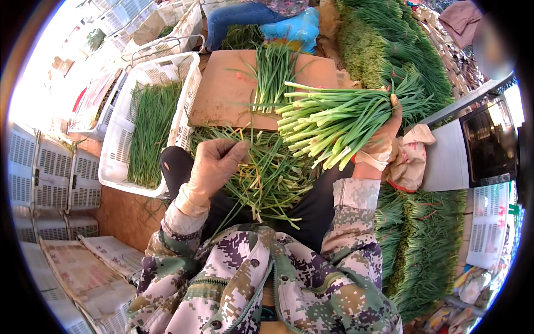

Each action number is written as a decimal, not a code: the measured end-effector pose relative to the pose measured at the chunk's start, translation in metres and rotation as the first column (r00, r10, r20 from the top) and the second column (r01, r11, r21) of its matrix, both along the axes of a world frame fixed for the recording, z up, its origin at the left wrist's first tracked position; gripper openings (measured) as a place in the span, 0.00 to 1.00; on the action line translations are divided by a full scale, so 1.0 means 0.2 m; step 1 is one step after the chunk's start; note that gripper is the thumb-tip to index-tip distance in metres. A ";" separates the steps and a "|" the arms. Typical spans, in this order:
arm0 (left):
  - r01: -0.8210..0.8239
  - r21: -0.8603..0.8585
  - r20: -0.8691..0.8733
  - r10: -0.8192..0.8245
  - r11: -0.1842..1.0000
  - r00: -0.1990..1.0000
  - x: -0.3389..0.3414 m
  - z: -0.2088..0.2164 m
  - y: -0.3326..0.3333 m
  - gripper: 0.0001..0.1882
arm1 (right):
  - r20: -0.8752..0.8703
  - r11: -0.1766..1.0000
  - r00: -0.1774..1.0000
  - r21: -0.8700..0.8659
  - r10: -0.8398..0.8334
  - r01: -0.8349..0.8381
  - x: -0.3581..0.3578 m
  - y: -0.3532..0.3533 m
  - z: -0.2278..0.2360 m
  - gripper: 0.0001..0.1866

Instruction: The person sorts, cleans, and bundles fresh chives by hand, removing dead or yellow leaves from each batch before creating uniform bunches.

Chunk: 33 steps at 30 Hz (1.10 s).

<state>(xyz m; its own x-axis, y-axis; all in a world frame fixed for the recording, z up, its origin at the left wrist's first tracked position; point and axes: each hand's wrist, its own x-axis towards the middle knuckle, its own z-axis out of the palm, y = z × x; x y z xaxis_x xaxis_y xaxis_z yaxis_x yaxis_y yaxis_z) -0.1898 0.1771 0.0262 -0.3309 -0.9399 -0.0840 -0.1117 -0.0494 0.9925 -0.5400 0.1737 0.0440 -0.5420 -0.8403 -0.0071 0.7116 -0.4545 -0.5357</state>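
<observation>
My right hand [382, 138], in a pale glove torn or rolled at the wrist, is wrapped round a thick bunch of garlic chives [334, 119]. The pale cut ends point left and the leaves trail off to the right. My left hand [214, 167] is raised left of the bunch, thumb and fingers pinched together; whatever may be between them is too small to make out. Below both hands, loose chive leaves and trimmings [272, 175], some yellowed, lie heaped over my lap. A smaller chive bundle [273, 75] rests on the brown board [222, 83] in front of me.
A white plastic crate [117, 150] holding chives stands at the left. Chives are stacked in piles at far right [395, 50] and near right [425, 245]. A brown paper bag [409, 158] sits by my right wrist. Another person's jeans-clad leg [233, 19] shows beyond the board.
</observation>
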 end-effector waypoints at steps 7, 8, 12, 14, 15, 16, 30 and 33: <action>-0.022 -0.402 0.099 0.067 0.915 0.993 -0.32 0.29 0.01 0.17 | 0.023 0.996 0.998 0.076 -0.052 0.050 0.03 -0.07 0.03 0.14; -0.023 -0.405 0.099 0.070 0.914 0.993 -0.35 0.27 -0.02 0.17 | 0.023 0.996 0.998 0.073 -0.050 0.048 0.05 -0.08 0.03 0.14; 0.032 -0.341 -0.082 -0.064 0.939 0.995 -0.37 0.19 -0.13 0.18 | -0.039 0.997 0.997 0.049 -0.063 0.064 0.11 -0.09 0.07 0.13; 0.163 -0.244 -0.049 -0.180 0.956 0.982 -0.37 0.19 -0.15 0.22 | 0.027 0.997 0.999 0.063 -0.047 0.045 0.12 -0.10 0.09 0.13; 0.171 -0.450 0.101 -0.140 0.876 0.985 -0.37 0.24 -0.15 0.19 | 0.014 0.998 1.000 0.059 -0.022 0.021 0.12 -0.09 0.08 0.13; 0.173 -0.451 0.102 -0.141 0.876 0.985 -0.38 0.27 -0.15 0.19 | 0.015 0.998 1.000 0.058 -0.024 0.023 0.13 -0.10 0.08 0.13; 0.073 -0.524 0.068 -0.044 0.848 0.997 -0.55 0.16 -0.18 0.13 | -0.089 0.993 0.991 0.051 -0.097 0.102 0.16 -0.09 0.05 0.15; 0.095 -0.266 -0.146 -0.138 0.959 0.980 -0.52 0.10 -0.18 0.10 | -0.033 0.992 0.993 0.045 -0.116 0.117 0.15 -0.10 0.03 0.12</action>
<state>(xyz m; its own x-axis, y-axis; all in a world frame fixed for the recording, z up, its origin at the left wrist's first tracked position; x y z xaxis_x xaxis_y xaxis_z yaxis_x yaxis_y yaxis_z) -0.2940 0.1413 0.0457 -0.4286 -0.8766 0.2187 0.0613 0.2133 0.9751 -0.5109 0.1541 0.0491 -0.6367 -0.7706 -0.0268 0.6383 -0.5073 -0.5790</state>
